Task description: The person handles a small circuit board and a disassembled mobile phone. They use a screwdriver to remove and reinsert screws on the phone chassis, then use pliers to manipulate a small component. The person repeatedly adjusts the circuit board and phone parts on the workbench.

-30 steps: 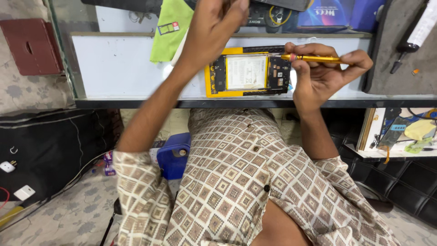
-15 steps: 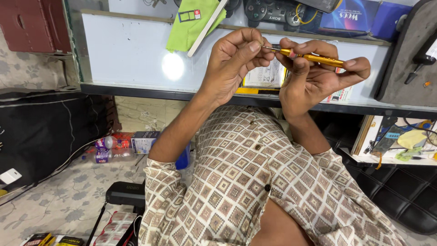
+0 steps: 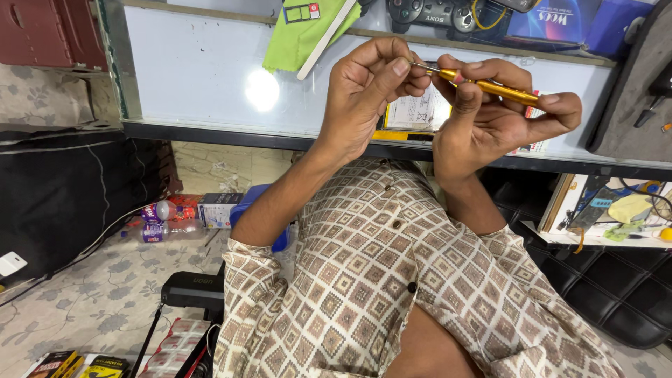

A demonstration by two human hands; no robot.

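While both my hands are raised above the white counter (image 3: 210, 77), the counter lies beyond and under my fingertips, its dark front edge running below my wrists. Black bag or case (image 3: 63, 189): far out past my left elbow, on the patterned floor, well apart from either hand. Green cloth (image 3: 304, 35): on the counter, up and to the outside of my left fingers, with a pale flat stick lying across it. Opened phone in its yellow frame (image 3: 418, 115): flat on the counter directly behind my fingers, mostly hidden by both hands, touching neither.

Left hand (image 3: 367, 98): fingers curled together, thumb and forefinger pinched at the metal tip of the screwdriver. Whether a loose screw or bit sits between those fingertips I cannot tell; it is too small to resolve.

Right hand (image 3: 490, 115): thumb and forefinger clamped on the yellow screwdriver (image 3: 486, 85), the remaining fingers spread loosely beneath the shaft, little finger extended outward. Screwdriver lies nearly level, tip pointing toward my left fingers, handle end passing over my right forefinger.

Blue box (image 3: 262, 210): low on the floor, beneath my left forearm.
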